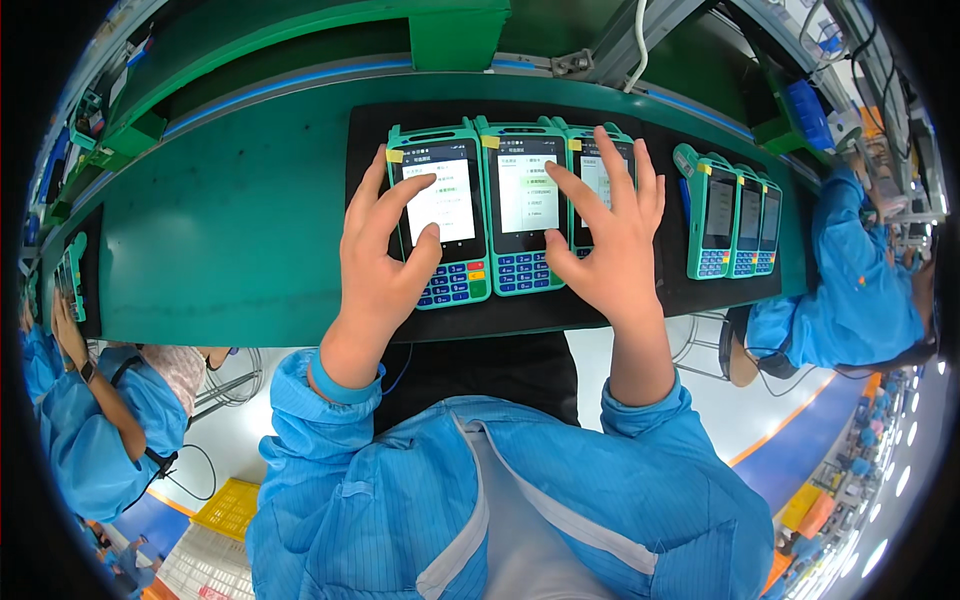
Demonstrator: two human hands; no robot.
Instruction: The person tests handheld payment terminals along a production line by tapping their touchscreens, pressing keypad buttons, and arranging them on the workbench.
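Left hand [385, 265]: fingers spread wide, index tip touching the lit screen of the left terminal [440, 228], thumb by its keypad; holding nothing.
Right hand [605, 235]: fingers fanned wide, index tip on the screen of the middle terminal [520, 205], the other fingers lying over the right terminal [598, 170]; holding nothing.
Terminals: three teal handheld payment devices side by side on a black mat [365, 150], screens white, blue keys on the near ends.
Labels: small yellow sticker [395, 156] on the upper left corner of each device.
Further set: three more teal terminals [728, 215] to the right on the same mat, screens dark.
Surface: green conveyor belt [220, 240], curving left to right.
Room: factory line, co-workers in blue smocks left and right, yellow crate [232, 508] on the pale floor, near left.
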